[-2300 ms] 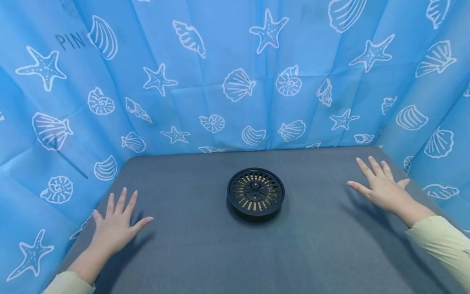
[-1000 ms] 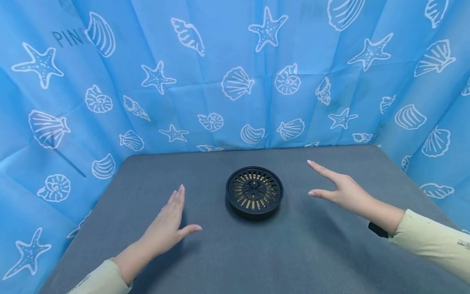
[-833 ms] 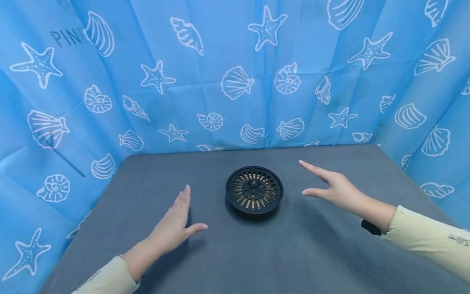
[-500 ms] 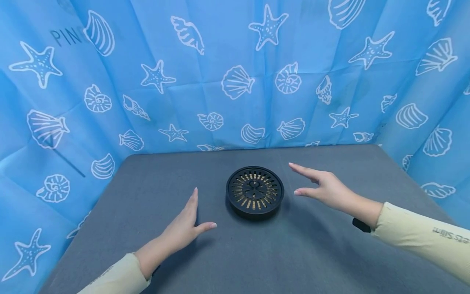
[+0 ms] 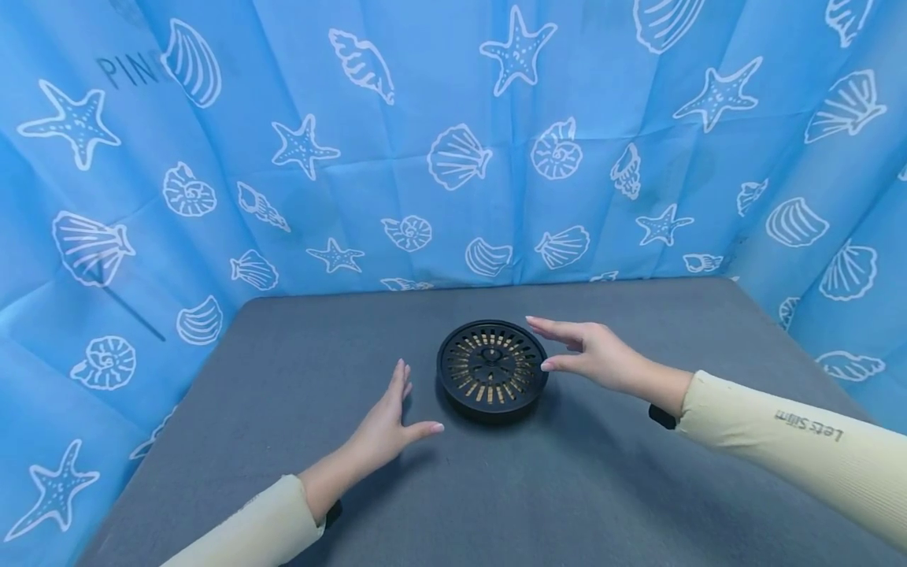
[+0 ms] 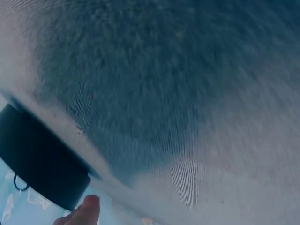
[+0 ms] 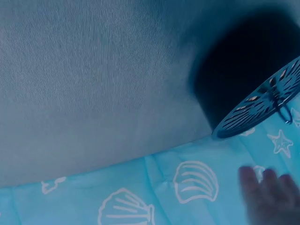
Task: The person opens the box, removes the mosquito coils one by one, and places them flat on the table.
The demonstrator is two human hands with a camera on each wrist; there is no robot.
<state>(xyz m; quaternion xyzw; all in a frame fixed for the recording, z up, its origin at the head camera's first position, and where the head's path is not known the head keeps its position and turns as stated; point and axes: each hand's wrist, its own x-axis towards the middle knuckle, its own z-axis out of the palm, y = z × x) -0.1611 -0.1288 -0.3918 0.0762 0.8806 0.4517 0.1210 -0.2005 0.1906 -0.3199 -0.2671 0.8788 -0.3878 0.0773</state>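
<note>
A round black mosquito coil holder [image 5: 492, 370] stands on the grey cloth-covered table [image 5: 340, 346], its lid cut with radial slots. Tan colour shows through the slots, and a small ring sits at the lid's centre. My right hand [image 5: 602, 354] is at the holder's right side, fingers extended and thumb apart; its fingertips overlap the rim in the head view. To the left and nearer me, my left hand [image 5: 383, 433] hovers with fingers extended and thumb spread, a gap between it and the holder. Both wrist views show the holder's dark side wall [image 6: 42, 159] and the ring [image 7: 283, 112].
A blue curtain [image 5: 397, 173] printed with white shells and starfish hangs behind the table and along both sides. The table's back edge [image 5: 368, 294] runs close to it. Pale sleeves [image 5: 794, 441] cover both forearms, with a black band [image 5: 662, 416] at the right wrist.
Both hands have come inward from the table's sides toward the holder, the right to its rim and the left closer to its left. Spread fingers have drawn together. The holder has not moved.
</note>
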